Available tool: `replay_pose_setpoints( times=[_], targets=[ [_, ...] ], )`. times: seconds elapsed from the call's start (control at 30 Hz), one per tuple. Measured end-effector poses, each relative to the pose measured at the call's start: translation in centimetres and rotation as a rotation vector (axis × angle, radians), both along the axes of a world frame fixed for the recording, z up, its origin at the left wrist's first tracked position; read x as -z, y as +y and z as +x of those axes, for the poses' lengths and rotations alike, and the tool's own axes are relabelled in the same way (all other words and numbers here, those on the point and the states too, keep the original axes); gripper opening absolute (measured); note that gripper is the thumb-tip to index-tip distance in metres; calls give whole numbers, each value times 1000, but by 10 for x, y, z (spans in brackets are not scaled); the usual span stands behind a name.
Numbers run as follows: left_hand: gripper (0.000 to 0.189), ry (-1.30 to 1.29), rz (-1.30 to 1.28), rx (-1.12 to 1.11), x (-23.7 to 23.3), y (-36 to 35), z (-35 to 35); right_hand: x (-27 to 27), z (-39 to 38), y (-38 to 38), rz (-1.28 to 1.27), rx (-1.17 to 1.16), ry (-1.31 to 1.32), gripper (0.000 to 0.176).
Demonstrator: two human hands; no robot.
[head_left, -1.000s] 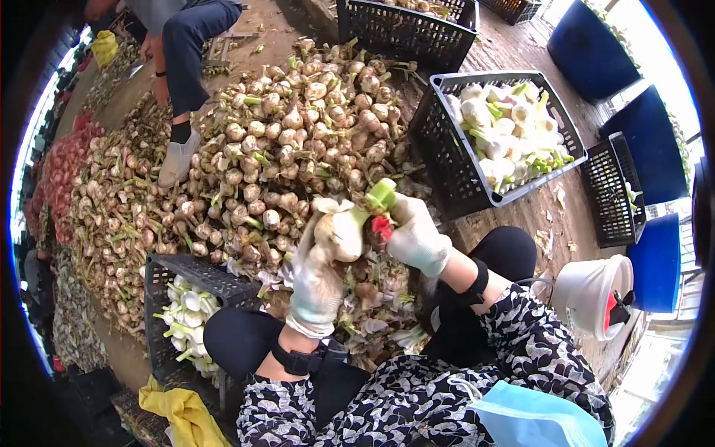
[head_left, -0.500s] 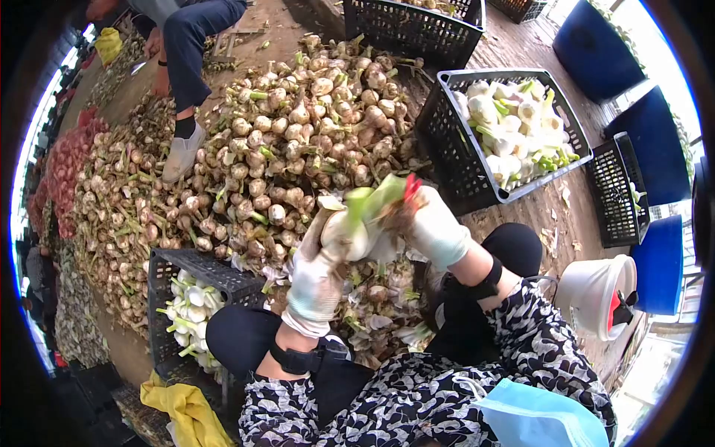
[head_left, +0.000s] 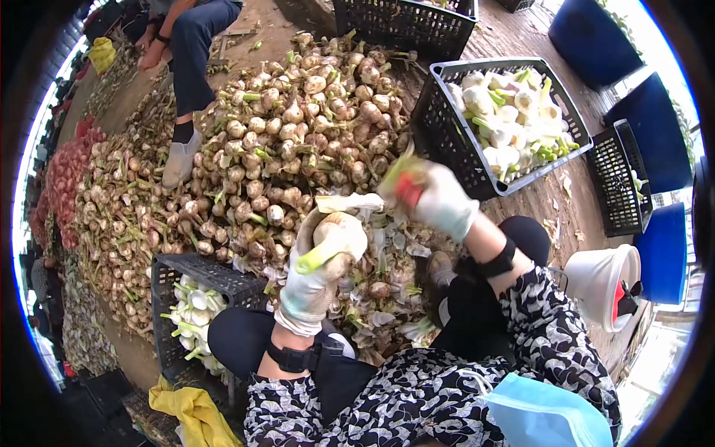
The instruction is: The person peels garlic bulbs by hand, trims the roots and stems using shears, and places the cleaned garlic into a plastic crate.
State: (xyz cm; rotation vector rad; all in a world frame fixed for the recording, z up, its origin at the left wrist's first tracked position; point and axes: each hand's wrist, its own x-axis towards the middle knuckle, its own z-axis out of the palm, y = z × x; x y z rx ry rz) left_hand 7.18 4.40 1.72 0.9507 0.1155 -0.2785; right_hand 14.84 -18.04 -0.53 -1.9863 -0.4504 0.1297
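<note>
My left hand (head_left: 307, 279), in a whitish glove, is closed around a garlic bulb (head_left: 344, 235). The bulb looks pale and smooth, with a short green stem pointing down and left. A little to the right and higher, my gloved right hand (head_left: 449, 205) is closed on a red-handled tool (head_left: 408, 190), blurred by motion. Its working end cannot be made out. Greenish-brown leafy trimmings (head_left: 398, 170) show beside that tool. A pale strip of stalk or husk (head_left: 350, 202) lies between the two hands, above the bulb. Loose garlic skins (head_left: 380, 298) are below them.
A large heap of untrimmed garlic (head_left: 290, 127) spreads ahead and left. One black crate (head_left: 506, 186) of cleaned garlic stands at right, another crate (head_left: 212, 270) by my left knee. A white bucket (head_left: 588, 279) is at far right. Another person's leg (head_left: 192, 71) is at upper left.
My right hand has moved away from the bulb, up and to the right, with the red-handled tool. The bulb in my left hand now shows whole, its green stem turned downward.
</note>
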Motion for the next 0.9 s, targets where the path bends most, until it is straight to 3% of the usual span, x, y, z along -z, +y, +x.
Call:
replay_pose_setpoints(
  times=[0.03, 0.07, 0.13, 0.2, 0.23, 0.27, 0.37, 0.4, 0.43, 0.47, 0.5, 0.67, 0.7, 0.73, 0.8, 0.83, 0.87, 0.9],
  targets=[
    [74, -48, 67, 0, -8, -1, 4, -9, -17, 12, -400, -98, 78, 20],
    [74, -45, 65, -7, -6, -1, 8, 43, -30, 16, -347, -188, -1, 20],
    [73, -110, 97, 82, -1, 4, 9, 31, -36, 19, -606, -333, 48, 23],
    [71, -138, 112, 130, 5, 9, 9, 3, -18, 18, -552, -221, 315, 27],
    [70, -144, 237, 125, 6, 11, 10, -29, -17, 20, -396, -73, 507, 27],
    [70, -149, 361, 118, 6, 10, 10, 5, -15, 14, -157, -61, 296, 28],
    [70, -175, 411, 182, 4, 4, 8, -17, -17, 31, 101, -124, 499, 34],
    [70, -141, 370, 203, 5, 2, 7, -15, -20, 38, 167, -244, 263, 34],
    [71, -58, 197, 198, -1, 1, 5, -19, -21, 35, 145, -204, 436, 33],
    [71, -55, 198, 199, 4, 2, 5, -26, -20, 32, 122, -164, 608, 32],
    [71, -79, 194, 200, 11, 3, 5, -20, -18, 28, 114, -166, 478, 31],
    [71, -130, 214, 144, 10, 1, 11, -6, -24, 24, 247, -46, 478, 29],
    [72, -249, 453, 147, 14, 4, 13, -12, -26, 26, 333, -15, 522, 29],
    [72, -249, 453, 148, 15, 4, 11, -29, -27, 28, -38, -71, 365, 22],
    [72, -131, 329, 178, 10, 0, 8, -14, -29, 30, -121, -72, -123, 14],
    [74, -149, 270, 188, 14, 0, 8, -11, -29, 28, -120, -69, -122, 14],
    [74, -149, 272, 192, 14, 0, 8, -11, -28, 27, -128, -38, 46, 14],
    [74, -157, 117, 237, 13, 0, 9, -13, -26, 26, -136, -9, 213, 17]
  ],
)
